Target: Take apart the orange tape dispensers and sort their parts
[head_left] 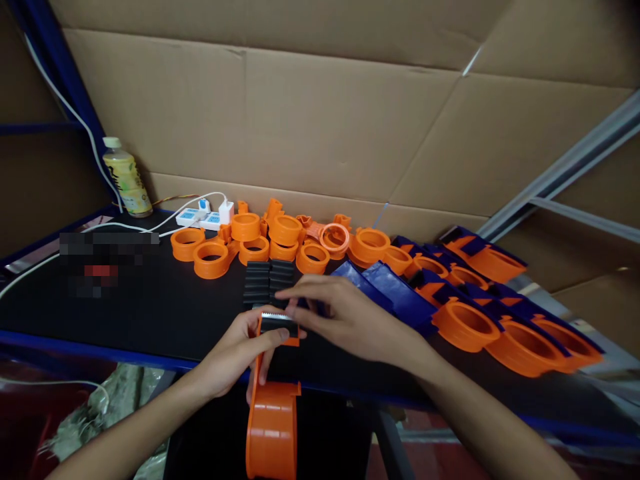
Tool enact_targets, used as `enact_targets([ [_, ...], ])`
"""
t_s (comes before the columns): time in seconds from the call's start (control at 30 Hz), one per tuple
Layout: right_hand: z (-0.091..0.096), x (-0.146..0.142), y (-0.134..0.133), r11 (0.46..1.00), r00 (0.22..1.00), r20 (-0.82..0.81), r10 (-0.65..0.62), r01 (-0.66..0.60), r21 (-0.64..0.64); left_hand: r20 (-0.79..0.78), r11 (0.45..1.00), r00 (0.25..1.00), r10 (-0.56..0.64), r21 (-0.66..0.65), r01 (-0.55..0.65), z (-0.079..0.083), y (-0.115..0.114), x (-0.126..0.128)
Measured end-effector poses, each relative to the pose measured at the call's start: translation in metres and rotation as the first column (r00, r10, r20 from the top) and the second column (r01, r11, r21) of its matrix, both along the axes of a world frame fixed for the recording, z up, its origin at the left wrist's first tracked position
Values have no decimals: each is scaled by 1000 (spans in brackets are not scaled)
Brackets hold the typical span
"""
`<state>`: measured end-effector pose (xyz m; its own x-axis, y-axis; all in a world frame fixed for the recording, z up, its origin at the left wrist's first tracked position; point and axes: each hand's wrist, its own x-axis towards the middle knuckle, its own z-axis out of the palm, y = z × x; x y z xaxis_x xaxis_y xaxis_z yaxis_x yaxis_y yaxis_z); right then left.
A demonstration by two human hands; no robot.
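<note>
An orange tape dispenser (pixel 273 427) is in my left hand (pixel 245 353), its wide ring hanging down past the table's front edge. My left thumb presses on a black piece (pixel 270 325) at the dispenser's upper end, below a silver serrated blade (pixel 275 315). My right hand (pixel 340 307) is over the right end of that blade, its index finger stretched out and its thumb close to the blade; I cannot tell whether they touch it. Just behind, black ribbed pieces (pixel 257 283) lie side by side on the table, partly hidden by my right fingers.
Several orange tape dispensers (pixel 210 260) stand at the back of the black table (pixel 200 313). More dispensers (pixel 467 325) with blue sleeves (pixel 400 293) lie to the right. A drink bottle (pixel 127 180) and a white power strip (pixel 213 220) with cables are at the back left, before a cardboard wall (pixel 300 113).
</note>
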<state>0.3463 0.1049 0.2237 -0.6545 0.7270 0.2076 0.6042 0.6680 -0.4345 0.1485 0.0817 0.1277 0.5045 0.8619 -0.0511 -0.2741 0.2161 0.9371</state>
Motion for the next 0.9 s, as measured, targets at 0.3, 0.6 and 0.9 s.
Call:
enact_targets([
  [0.3,-17,4,30,993,971,-213,-108,93,-80,66,978,979,194,-94,-187,17,10,-37],
  [0.6,-57,-26,26,997,993,115,-19,10,82,224,942,935,277,-258,-217,16,21,-51],
  [0.9,-39,-17,25,987,995,-68,-75,83,136,34,968,971,237,-95,-232,7,25,-44],
])
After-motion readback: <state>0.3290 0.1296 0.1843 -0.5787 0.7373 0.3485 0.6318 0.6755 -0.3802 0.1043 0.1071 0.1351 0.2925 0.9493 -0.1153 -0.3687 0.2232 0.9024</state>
